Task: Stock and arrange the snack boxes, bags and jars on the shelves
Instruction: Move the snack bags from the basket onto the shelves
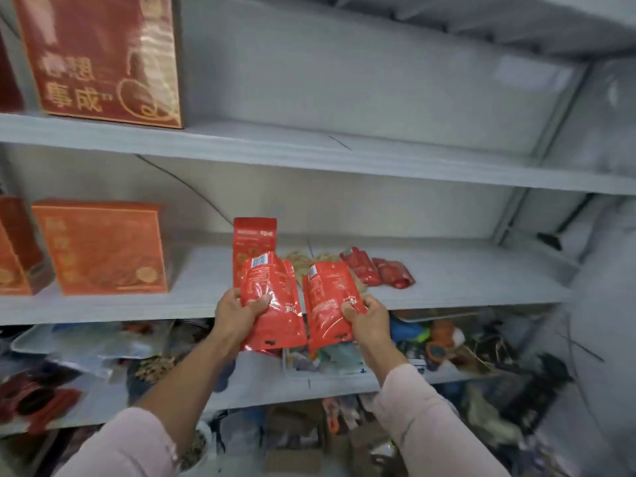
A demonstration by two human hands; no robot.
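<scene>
My left hand [237,313] grips a red snack bag [273,304] by its left edge, thumb across the front. My right hand [366,318] grips a second red snack bag [327,297] by its right edge. Both bags are held side by side just in front of the middle shelf [447,280]. Behind them a third red bag [253,241] stands upright on that shelf. Two small dark red pouches [377,271] lie flat on the shelf to the right, with a tan netted packet [303,261] beside them.
Orange boxes [103,247] stand at the left of the middle shelf. A large red box [99,56] stands on the upper shelf [309,146], whose right part is bare. The lower shelf [261,376] and the floor hold cluttered mixed goods.
</scene>
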